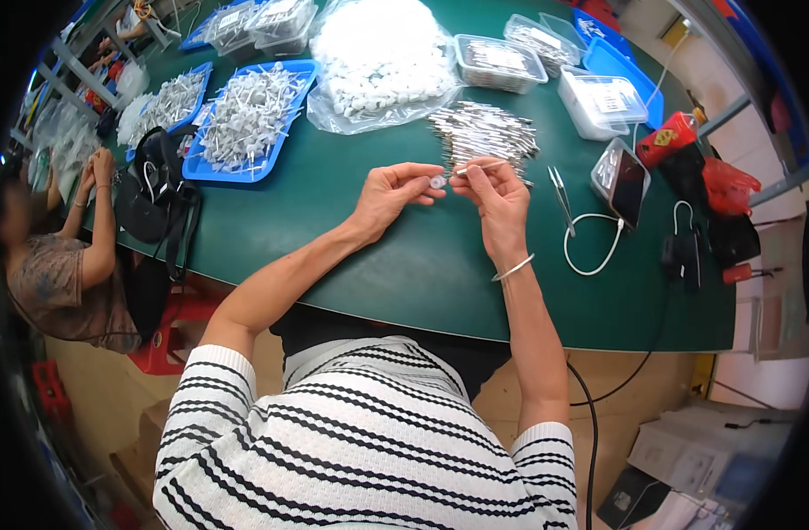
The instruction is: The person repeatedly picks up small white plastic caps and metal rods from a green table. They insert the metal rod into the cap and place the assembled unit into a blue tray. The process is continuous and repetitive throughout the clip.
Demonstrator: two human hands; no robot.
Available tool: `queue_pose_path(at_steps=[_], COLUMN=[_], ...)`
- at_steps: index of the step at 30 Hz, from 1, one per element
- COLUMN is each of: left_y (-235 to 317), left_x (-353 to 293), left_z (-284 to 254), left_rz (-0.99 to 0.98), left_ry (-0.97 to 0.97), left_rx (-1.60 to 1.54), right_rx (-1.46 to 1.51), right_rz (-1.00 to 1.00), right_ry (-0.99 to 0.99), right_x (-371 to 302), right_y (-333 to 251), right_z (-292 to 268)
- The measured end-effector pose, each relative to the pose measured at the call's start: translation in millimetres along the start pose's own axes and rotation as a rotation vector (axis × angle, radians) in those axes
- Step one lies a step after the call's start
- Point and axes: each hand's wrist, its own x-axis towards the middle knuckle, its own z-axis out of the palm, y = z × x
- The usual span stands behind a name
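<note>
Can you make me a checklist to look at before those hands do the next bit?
1. Left hand has the small white round piece: ok, at its fingertips.
2. Right hand has the thin rod: ok, pinched.
3. Piece and rod exactly lined up: cannot tell, too small.
4. Pile of silvery rods nearby: ok, just beyond the right hand.
5. Tweezers apart from both hands: ok, lying to the right.
6. White cable off the right hand: ok.

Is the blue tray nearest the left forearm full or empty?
Full, or nearly: the blue tray is heaped with small pale pieces, which hide most of its bottom.
</note>
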Motion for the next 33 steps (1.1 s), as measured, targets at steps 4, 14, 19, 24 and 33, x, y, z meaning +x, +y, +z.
queue_pose_path(at_steps=[4, 14, 19, 24, 33], left_y=[3, 11, 18, 20, 18], left_x=[0, 0, 1, 2, -3], left_z=[5, -3, -5, -8, 5], left_rz=[-0.048, -0.184, -0.301, -0.341, -0.282], left_ry=[-0.01, 0.052, 0.049, 0.034, -0.007], left_rx=[-0.039, -0.172, -0.282, -0.353, -0.246], right_rx=[-0.04, -0.031, 0.008, 0.07, 0.177], right_rz=[-0.01, 0.06, 0.086, 0.13, 0.145], right_ry=[0.026, 0.129, 0.148, 0.149, 0.176], right_x=[-2, 2, 3, 1, -2], right_y=[0, 2, 5, 8, 17], right_z=[2, 2, 3, 6, 19])
